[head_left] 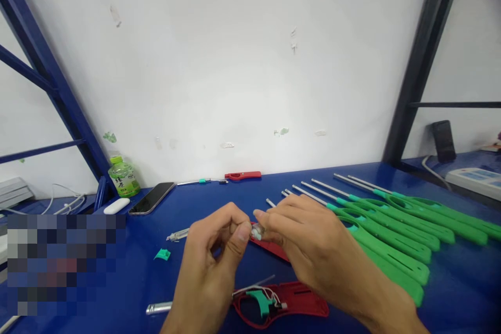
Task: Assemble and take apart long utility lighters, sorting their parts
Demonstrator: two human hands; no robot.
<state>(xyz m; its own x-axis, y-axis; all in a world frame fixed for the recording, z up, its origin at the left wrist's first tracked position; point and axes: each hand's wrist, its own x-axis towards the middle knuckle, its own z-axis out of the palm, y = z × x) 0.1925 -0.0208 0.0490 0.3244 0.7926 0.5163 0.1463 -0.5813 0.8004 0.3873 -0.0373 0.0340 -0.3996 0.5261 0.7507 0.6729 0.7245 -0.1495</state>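
My left hand [213,263] and my right hand [313,242] meet above the blue table [462,292]. Both pinch a small clear and white part [257,231] between their fingertips. Just behind the fingers lies a red shell half [270,248], partly hidden by my right hand. Below the hands lies an open red lighter shell [289,307] with a green trigger [260,302], thin wires and a metal tube [158,308] sticking out to the left.
Several finished green long-nosed lighters [391,235] lie in a row at the right. A phone [152,198], a green-capped bottle [123,176], a red shell [242,175], a small green piece [163,254] and a clear tube [178,235] lie about. A blurred patch covers the lower left.
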